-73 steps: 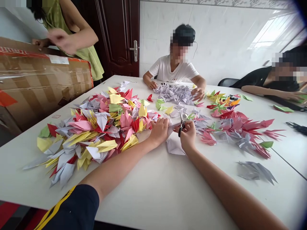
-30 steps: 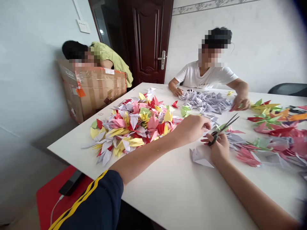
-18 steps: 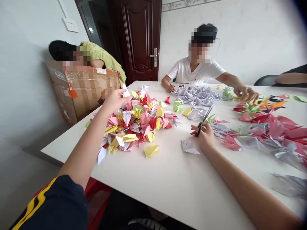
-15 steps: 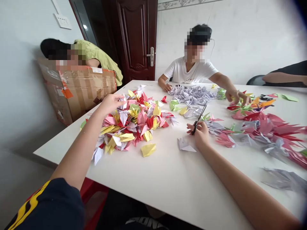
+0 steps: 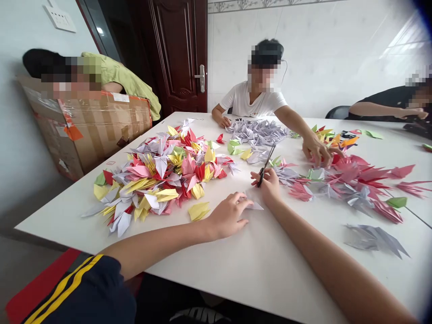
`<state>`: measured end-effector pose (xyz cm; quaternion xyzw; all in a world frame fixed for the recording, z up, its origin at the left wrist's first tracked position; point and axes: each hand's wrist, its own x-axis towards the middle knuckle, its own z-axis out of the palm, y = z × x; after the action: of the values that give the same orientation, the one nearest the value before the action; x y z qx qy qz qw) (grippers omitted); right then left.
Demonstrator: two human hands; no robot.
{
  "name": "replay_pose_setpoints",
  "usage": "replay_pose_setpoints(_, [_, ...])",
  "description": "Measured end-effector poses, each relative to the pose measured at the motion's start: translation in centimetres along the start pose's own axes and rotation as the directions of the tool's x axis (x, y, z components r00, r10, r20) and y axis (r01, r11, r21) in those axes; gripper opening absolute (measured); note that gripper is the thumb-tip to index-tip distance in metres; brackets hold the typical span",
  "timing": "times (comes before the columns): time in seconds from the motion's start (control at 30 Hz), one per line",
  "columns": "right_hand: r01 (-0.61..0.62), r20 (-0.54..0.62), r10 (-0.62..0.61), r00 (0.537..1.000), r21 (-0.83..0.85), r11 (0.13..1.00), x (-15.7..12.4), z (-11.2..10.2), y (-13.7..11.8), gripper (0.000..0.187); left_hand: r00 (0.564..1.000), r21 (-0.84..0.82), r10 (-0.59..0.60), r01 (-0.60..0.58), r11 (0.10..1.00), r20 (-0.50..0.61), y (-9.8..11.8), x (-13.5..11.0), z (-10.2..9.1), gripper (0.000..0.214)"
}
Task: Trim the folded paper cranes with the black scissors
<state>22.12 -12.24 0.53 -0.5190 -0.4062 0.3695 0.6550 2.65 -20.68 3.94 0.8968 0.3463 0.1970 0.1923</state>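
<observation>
My right hand (image 5: pixel 270 184) is closed around a pair of black-handled scissors (image 5: pixel 267 164), whose blades point up and away from me. My left hand (image 5: pixel 229 213) is low over the table, thumb apart from the fingers. Its fingertips lie at a pale lavender folded paper (image 5: pixel 254 205), partly hidden by them; I see no firm grip on it. A single yellow folded paper (image 5: pixel 198 210) rests beside my left wrist. Farther left spreads a big pile of folded paper cranes (image 5: pixel 162 164) in yellow, red, pink, lavender and green.
On the white table (image 5: pixel 216 265), a lavender heap (image 5: pixel 256 132) lies at the back and pink cranes (image 5: pixel 361 175) at the right. Across from me, a person's hand (image 5: pixel 317 150) reaches into the pink cranes. Another person leans over a cardboard box (image 5: pixel 108 121); someone sits far right.
My left hand has come from the crane pile to the lavender paper near my right hand. The scissors stay in my right hand. The person opposite has moved a hand toward the pink cranes.
</observation>
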Motion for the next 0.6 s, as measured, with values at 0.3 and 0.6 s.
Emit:
replay_pose_setpoints(0.3, [-0.045,0.111,0.053,0.992,-0.080,0.996,0.5,-0.5,-0.3,0.050,0.999,0.117,0.019,-0.013,0.993,-0.050,-3.8,2.5,1.4,0.032])
replay_pose_setpoints(0.6, [-0.022,0.184,0.045,0.982,-0.125,0.992,0.8,-0.2,0.4,0.055,0.995,0.020,0.060,-0.059,0.998,-0.077,-7.6,5.3,0.9,0.031])
